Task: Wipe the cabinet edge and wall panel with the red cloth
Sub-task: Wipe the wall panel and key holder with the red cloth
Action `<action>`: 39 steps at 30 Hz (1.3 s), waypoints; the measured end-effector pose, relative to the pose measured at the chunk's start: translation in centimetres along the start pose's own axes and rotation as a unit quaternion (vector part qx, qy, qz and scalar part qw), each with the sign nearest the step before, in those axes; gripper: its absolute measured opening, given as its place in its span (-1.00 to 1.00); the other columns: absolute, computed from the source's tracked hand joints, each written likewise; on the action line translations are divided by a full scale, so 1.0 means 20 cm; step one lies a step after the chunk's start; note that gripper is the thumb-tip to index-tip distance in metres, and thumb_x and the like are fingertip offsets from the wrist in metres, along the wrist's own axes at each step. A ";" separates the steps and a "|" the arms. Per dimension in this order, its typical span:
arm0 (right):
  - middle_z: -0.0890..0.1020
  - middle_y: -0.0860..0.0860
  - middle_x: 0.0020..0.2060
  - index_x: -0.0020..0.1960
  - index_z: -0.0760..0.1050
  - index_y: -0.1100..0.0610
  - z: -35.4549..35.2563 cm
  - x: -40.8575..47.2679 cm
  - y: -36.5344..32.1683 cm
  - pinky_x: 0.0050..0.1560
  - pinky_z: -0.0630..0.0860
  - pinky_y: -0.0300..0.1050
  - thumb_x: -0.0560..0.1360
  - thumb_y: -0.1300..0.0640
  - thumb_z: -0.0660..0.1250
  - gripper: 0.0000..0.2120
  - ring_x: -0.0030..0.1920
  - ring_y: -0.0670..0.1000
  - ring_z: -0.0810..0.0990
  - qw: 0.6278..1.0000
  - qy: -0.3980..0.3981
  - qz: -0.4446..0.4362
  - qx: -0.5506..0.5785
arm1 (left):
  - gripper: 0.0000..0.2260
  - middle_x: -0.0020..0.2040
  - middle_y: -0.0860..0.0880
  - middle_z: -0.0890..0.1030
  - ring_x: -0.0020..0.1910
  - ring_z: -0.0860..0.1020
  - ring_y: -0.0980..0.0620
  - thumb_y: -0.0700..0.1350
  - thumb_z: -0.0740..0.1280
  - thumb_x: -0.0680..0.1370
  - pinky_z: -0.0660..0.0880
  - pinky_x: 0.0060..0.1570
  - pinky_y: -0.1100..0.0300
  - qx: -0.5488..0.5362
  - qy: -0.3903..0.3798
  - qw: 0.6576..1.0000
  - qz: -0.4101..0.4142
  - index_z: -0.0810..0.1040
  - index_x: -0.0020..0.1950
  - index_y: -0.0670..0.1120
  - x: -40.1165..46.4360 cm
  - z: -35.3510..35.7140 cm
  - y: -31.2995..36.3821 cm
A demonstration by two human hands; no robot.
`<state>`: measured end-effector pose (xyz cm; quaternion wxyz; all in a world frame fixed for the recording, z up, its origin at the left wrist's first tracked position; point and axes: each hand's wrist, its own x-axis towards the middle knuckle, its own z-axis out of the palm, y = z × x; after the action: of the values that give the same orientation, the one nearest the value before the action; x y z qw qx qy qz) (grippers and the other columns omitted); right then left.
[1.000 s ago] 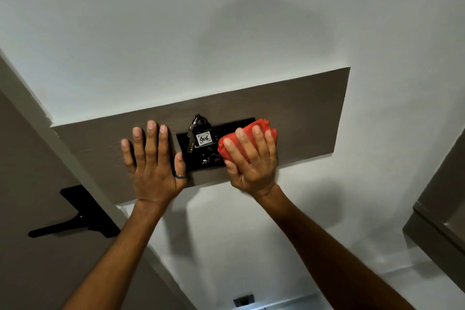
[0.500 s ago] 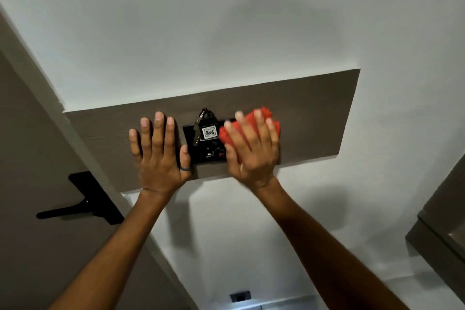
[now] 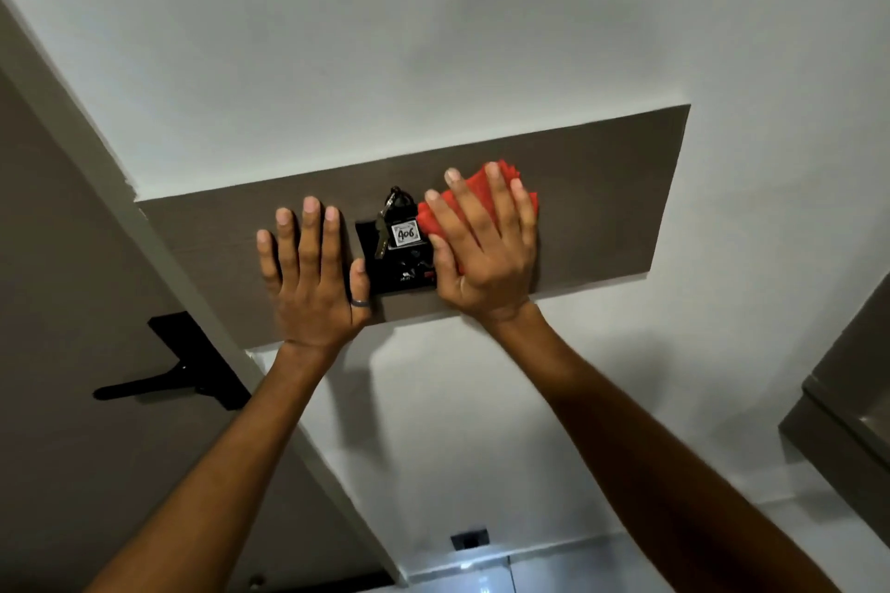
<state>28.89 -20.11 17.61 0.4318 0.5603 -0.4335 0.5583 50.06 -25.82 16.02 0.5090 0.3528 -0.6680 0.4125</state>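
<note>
A brown wood-grain wall panel (image 3: 602,188) runs across the white wall. At its middle sits a black switch plate (image 3: 399,277) with keys and a tag marked 406 (image 3: 405,234) hanging in it. My right hand (image 3: 486,250) presses the red cloth (image 3: 481,185) flat against the panel, just right of the keys and over the plate's right end. My left hand (image 3: 313,274) lies flat on the panel left of the plate, fingers spread, holding nothing; a ring is on its thumb.
A brown door (image 3: 72,352) with a black lever handle (image 3: 163,380) stands at the left. A grey-brown cabinet edge (image 3: 838,419) juts in at the lower right. A small black socket (image 3: 469,539) sits low on the wall.
My right hand has slid the red cloth up the panel, from the plate's lower right toward its top. My left hand stays flat on the panel. The view has shifted slightly.
</note>
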 end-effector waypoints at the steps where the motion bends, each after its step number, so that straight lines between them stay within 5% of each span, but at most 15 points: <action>1: 0.56 0.08 0.48 0.50 0.51 0.01 0.02 -0.01 0.01 0.60 0.31 0.27 0.69 -0.03 0.24 -0.59 0.60 0.26 0.38 1.000 -0.001 0.000 -0.001 | -0.44 0.69 -0.08 0.07 0.67 0.02 -0.15 0.04 0.09 0.68 -0.03 0.65 -0.15 0.001 0.000 1.000 -0.001 0.16 0.66 -0.14 0.00 0.00 0.00; 9: 0.61 0.11 0.40 0.41 0.59 0.12 -0.21 -0.51 0.08 0.27 0.64 0.32 0.40 0.27 0.68 -0.39 0.43 0.31 0.56 0.994 -0.105 -0.018 -0.016 | -0.40 0.70 -0.05 0.00 0.68 -0.04 -0.14 0.05 0.11 0.67 -0.06 0.66 -0.09 0.011 -0.015 1.000 0.023 0.10 0.67 -0.12 0.03 -0.03 -0.03; 13: 0.46 0.14 0.54 0.56 0.40 0.17 -0.22 -0.38 -0.13 0.50 0.48 0.30 0.67 0.31 0.34 -0.53 0.58 0.33 0.38 0.994 -0.015 0.079 0.080 | -0.39 0.70 -0.05 -0.01 0.68 -0.04 -0.14 0.06 0.12 0.66 -0.06 0.66 -0.09 0.005 -0.018 1.000 0.016 0.09 0.68 -0.11 0.01 -0.03 -0.04; 16: 0.41 0.13 0.57 0.59 0.35 0.10 -0.11 -0.21 -0.31 0.61 0.32 0.29 0.74 0.13 0.20 -0.58 0.66 0.27 0.24 0.996 0.041 0.030 0.069 | -0.40 0.70 -0.05 -0.02 0.67 -0.04 -0.14 0.06 0.12 0.67 -0.06 0.66 -0.10 -0.005 -0.023 0.999 0.021 0.09 0.67 -0.12 0.01 -0.03 -0.04; 21: 0.52 0.10 0.49 0.50 0.44 0.07 0.09 -0.11 -0.29 0.65 0.17 0.20 0.70 -0.08 0.13 -0.56 0.72 0.14 0.08 0.999 0.012 -0.022 -0.021 | -0.41 0.69 -0.05 0.01 0.67 -0.03 -0.13 0.06 0.09 0.67 -0.06 0.66 -0.10 -0.014 -0.018 1.000 0.015 0.12 0.67 -0.12 0.00 -0.03 -0.04; 25: 0.46 0.10 0.50 0.53 0.43 0.06 0.17 -0.15 -0.40 0.69 0.13 0.21 0.72 -0.10 0.07 -0.54 0.72 0.14 0.09 0.992 0.060 0.108 -0.016 | -0.41 0.65 -0.08 0.14 0.67 -0.03 -0.12 0.05 0.11 0.66 -0.05 0.65 -0.11 -0.005 -0.013 1.000 0.009 0.12 0.66 -0.13 0.01 -0.02 -0.04; 28: 0.46 0.09 0.49 0.55 0.41 0.03 0.17 -0.16 -0.34 0.67 0.17 0.19 0.71 -0.10 0.09 -0.53 0.71 0.14 0.12 0.998 0.048 0.015 -0.048 | -0.41 0.63 -0.10 0.22 0.67 -0.02 -0.12 0.05 0.13 0.66 -0.06 0.66 -0.11 -0.024 -0.013 1.000 0.010 0.12 0.66 -0.12 0.01 -0.02 -0.04; 32: 0.48 0.08 0.47 0.54 0.43 0.01 0.17 -0.16 -0.40 0.66 0.17 0.21 0.72 -0.08 0.09 -0.55 0.70 0.17 0.15 0.993 0.063 0.088 -0.051 | -0.41 0.65 -0.04 0.09 0.67 -0.05 -0.11 0.04 0.11 0.67 -0.08 0.66 -0.10 -0.015 -0.018 1.000 0.013 0.09 0.67 -0.11 0.02 -0.04 -0.04; 35: 0.52 0.06 0.45 0.50 0.49 0.00 0.18 -0.20 -0.28 0.63 0.23 0.20 0.70 -0.08 0.12 -0.57 0.62 0.21 0.29 0.995 0.029 -0.074 -0.061 | -0.40 0.66 -0.04 0.08 0.68 -0.06 -0.10 0.04 0.13 0.66 -0.09 0.66 -0.09 -0.029 -0.021 0.999 0.016 0.09 0.67 -0.10 0.02 -0.04 -0.04; 39: 0.46 0.04 0.51 0.52 0.47 -0.04 0.19 -0.21 -0.38 0.70 0.14 0.17 0.70 -0.09 0.14 -0.57 0.66 0.18 0.24 0.995 0.055 0.042 -0.075 | -0.41 0.69 -0.03 -0.06 0.68 -0.10 -0.09 0.04 0.12 0.67 -0.10 0.65 -0.09 -0.029 -0.032 0.999 0.012 0.08 0.66 -0.11 0.03 -0.06 -0.04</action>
<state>37.22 -21.76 13.47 0.4720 0.4765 -0.4726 0.5717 51.17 -25.17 16.86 0.4925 0.3426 -0.6999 0.3875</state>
